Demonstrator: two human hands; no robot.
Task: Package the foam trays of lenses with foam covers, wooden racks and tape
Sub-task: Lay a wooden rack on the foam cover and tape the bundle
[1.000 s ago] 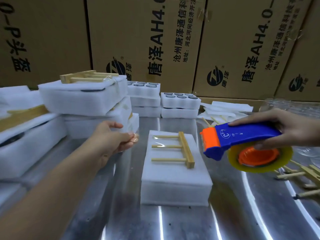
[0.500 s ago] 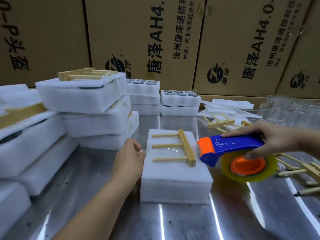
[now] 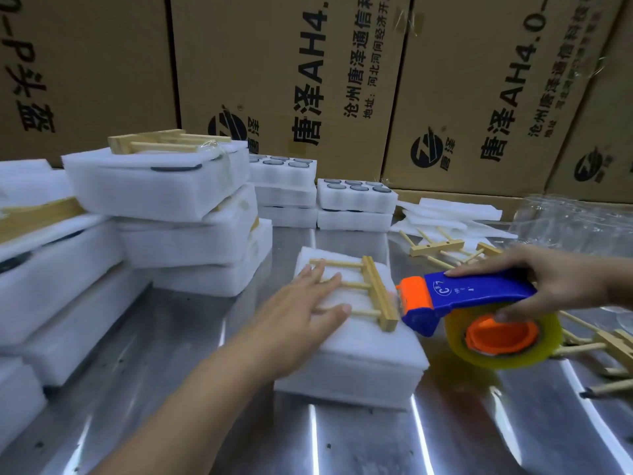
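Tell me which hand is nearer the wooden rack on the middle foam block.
Left. The left hand rests on the wooden rack; the right hand holds the tape dispenser off to its right.

Counter: polished metal, streaked with light reflections. Centre: one closed foam pack lies flat on it. Left: a leaning stack of closed foam packs, the lowest touching the metal. Far left: more white foam blocks, cut off by the frame edge. Rear: a taller stack of open foam trays and a lower stack just beside it, lenses showing in the top trays. Rear right: loose foam covers in a heap. Right: scattered wooden racks, with clear plastic behind them
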